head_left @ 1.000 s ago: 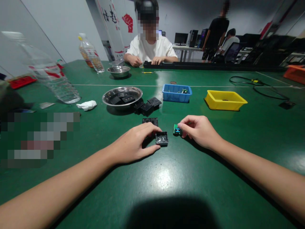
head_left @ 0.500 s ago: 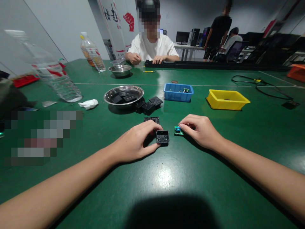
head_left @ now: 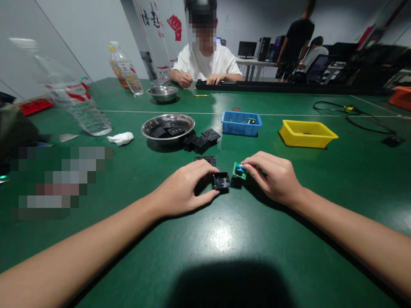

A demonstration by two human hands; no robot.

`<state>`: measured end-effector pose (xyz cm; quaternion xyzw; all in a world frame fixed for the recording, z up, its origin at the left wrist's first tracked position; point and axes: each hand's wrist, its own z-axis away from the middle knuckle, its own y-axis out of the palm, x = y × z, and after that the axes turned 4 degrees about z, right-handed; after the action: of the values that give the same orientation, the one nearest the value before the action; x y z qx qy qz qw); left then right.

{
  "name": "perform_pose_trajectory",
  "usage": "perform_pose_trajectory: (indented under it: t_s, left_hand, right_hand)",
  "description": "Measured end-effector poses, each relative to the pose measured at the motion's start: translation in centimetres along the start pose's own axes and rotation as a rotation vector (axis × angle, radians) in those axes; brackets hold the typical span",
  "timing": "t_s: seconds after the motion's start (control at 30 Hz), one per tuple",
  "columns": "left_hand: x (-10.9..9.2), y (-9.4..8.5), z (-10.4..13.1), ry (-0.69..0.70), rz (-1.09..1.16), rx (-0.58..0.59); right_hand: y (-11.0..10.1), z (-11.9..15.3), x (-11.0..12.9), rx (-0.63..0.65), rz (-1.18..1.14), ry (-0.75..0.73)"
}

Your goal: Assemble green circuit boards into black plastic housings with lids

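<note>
Left hand pins the black housing; right hand pinches the green circuit board at its two o'clock, probably best seated level.

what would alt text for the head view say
Two bare hands work at a green table: the left hand steadies a small black housing, the right hand holds a green circuit board tilted beside it. Behind are a steel bowl of black parts, a blue bin and a yellow bin.

Left hand and right hand: both bare, no gloves, rings or watch. Forearms bare up to the frame edge; no sleeve in view.
</note>
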<state>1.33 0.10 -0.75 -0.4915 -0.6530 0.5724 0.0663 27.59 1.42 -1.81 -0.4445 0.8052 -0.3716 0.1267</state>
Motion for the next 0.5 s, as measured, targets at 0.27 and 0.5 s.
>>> perform_pose_trajectory:
  t_s: [0.27, 0.5]
  left_hand:
    - [-1.1, 1.1, 0.1, 0.110, 0.096, -0.040]
    - [-1.3, 1.0, 0.1, 0.113, 0.062, -0.047]
  right_hand:
    - [0.1, -0.4, 2.8, -0.024, -0.110, -0.124]
    - [0.0, -0.3, 2.8, -0.038, -0.131, -0.116]
